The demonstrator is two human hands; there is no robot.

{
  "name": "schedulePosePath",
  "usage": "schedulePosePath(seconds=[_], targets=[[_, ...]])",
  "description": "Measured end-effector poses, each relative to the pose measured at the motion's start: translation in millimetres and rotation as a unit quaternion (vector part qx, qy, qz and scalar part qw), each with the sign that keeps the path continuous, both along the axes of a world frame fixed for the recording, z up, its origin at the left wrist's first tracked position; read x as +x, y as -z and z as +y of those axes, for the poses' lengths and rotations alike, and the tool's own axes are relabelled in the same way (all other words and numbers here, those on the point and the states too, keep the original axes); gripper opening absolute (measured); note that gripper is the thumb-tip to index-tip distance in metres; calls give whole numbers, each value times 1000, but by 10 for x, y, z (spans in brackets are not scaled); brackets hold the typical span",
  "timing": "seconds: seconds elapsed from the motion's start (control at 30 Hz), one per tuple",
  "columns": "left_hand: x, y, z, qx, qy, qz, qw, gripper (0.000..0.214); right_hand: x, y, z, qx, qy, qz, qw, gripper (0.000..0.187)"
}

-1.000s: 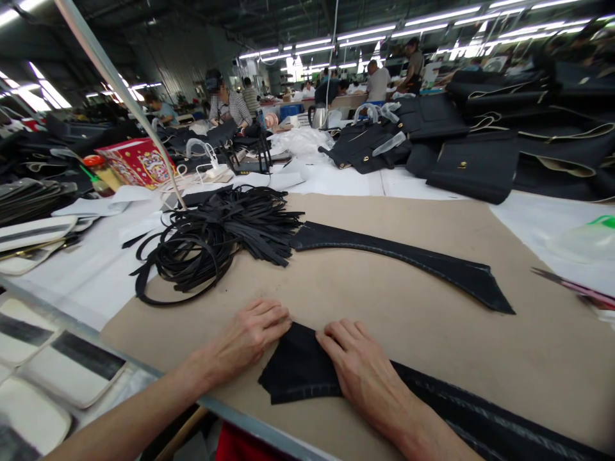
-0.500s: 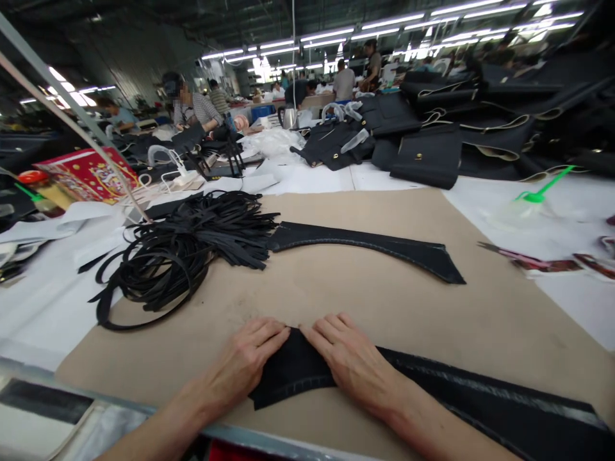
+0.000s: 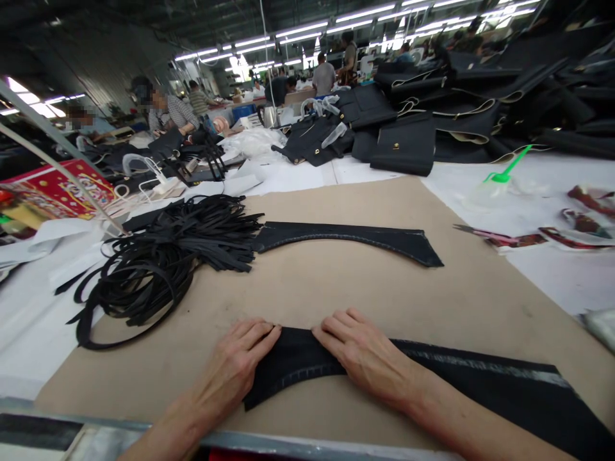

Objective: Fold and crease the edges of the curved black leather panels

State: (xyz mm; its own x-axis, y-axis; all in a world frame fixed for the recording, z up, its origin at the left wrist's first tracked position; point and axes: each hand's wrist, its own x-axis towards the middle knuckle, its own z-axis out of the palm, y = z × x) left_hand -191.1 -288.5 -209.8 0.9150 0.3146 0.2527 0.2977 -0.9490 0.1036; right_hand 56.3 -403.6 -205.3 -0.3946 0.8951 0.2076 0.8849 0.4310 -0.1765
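A long black curved panel (image 3: pixel 298 355), leather-like, lies flat near the table's front edge, with pale marks along its curved lower edge and a whitish glossy band along its upper edge at the right. My left hand (image 3: pixel 240 358) grips the upper edge near its left end, thumb and fingers together. A short way to the right, my right hand (image 3: pixel 362 352) is closed on the same edge, fingertips pressed down; its forearm hides part of the panel. Farther back lies a similar black curved panel (image 3: pixel 346 234), touched by no hand.
Brown board (image 3: pixel 307 288) covers the white table. A heap of black straps (image 3: pixel 192 237) lies at left. Scissors (image 3: pixel 485 234) and a green-nozzled bottle (image 3: pixel 502 176) are at right. Black bags (image 3: pixel 406 144) are piled behind; a co-worker (image 3: pixel 173 112) is at back left.
My hands have moved slightly apart along the panel's upper edge, both still gripping it. The whole view has shifted, so the background sits farther left.
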Motion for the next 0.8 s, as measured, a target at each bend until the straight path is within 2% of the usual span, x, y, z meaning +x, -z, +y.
schedulePosePath(seconds=[0.17,0.33,0.5,0.63,0.73,0.8], targets=[[36,-65,4,46,-1,5,999,43,2,7,-21,9,2,-10,1000,27],[280,-132,-176,23,5,-25,999,41,4,0,-18,-1,-3,-17,1000,24],[506,1,-362,-17,6,-35,999,47,-2,-31,-21,11,-4,-39,999,19],[479,81,-356,-30,16,-36,999,54,123,-82,-96,22,-9,-35,999,22],[451,73,-343,-19,20,-28,999,58,290,-93,-202,1,5,-16,1000,13],[455,59,-353,-10,15,-16,1000,58,390,-81,-279,-10,19,-4,1000,13]])
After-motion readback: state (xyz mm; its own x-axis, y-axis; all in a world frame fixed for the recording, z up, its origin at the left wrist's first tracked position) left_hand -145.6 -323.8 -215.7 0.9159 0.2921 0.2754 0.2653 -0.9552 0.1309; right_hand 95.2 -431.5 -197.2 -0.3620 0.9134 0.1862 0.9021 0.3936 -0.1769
